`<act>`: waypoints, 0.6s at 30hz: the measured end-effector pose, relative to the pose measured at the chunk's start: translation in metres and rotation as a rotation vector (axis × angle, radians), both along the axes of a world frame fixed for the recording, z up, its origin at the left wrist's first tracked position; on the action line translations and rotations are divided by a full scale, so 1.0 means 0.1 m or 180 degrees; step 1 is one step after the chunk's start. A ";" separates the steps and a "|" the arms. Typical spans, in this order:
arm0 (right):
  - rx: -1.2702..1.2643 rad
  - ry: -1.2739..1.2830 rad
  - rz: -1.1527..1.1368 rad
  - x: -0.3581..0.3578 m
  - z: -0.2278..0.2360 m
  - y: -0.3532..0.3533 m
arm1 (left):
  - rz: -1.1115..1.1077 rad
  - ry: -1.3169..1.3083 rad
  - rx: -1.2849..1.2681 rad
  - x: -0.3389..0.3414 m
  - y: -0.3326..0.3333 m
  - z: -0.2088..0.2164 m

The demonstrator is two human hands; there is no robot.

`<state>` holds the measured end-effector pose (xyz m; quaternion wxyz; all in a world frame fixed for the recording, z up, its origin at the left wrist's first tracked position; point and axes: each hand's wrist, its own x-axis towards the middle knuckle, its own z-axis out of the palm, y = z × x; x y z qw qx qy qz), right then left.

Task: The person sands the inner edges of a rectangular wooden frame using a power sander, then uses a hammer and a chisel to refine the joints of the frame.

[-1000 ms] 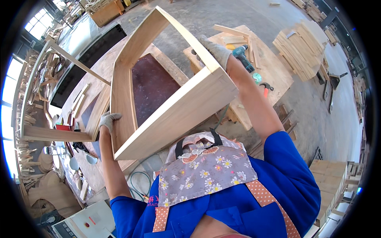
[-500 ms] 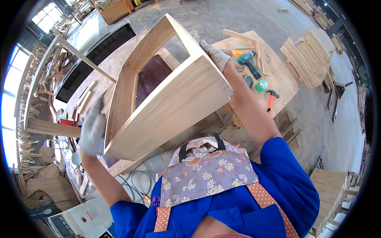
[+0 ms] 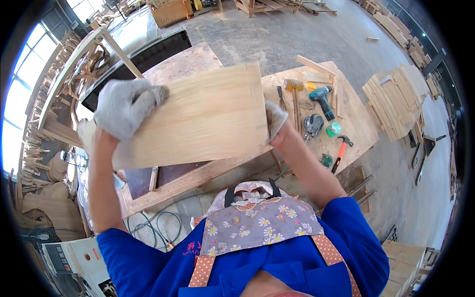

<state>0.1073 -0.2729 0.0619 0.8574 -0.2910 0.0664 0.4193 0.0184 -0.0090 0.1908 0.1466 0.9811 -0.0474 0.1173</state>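
Observation:
I hold a pale wooden box frame point(image 3: 198, 116) up over the workbench point(image 3: 346, 133), with its broad plank side facing me. My left hand point(image 3: 126, 106), in a grey work glove, grips the frame's upper left edge. My gloved right hand point(image 3: 274, 121) grips its right edge. The frame hides most of the bench top beneath it.
On the bench to the right lie a mallet point(image 3: 294, 89), a teal cordless drill point(image 3: 322, 99), a red-handled hammer point(image 3: 341, 151) and wood strips. Stacked boards point(image 3: 393, 101) stand further right. A dark machine table point(image 3: 148, 54) is behind, cables point(image 3: 153, 225) lie on the floor.
The frame has tipped towards me: earlier I saw into its open inside, now only its flat side shows. My left hand moved from its lower corner up to its top left edge.

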 end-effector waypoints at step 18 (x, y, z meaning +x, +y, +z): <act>-0.2322 -0.4510 -0.0804 0.21 0.05 -0.04 | -0.0012 0.0149 0.0121 0.68 0.68 0.71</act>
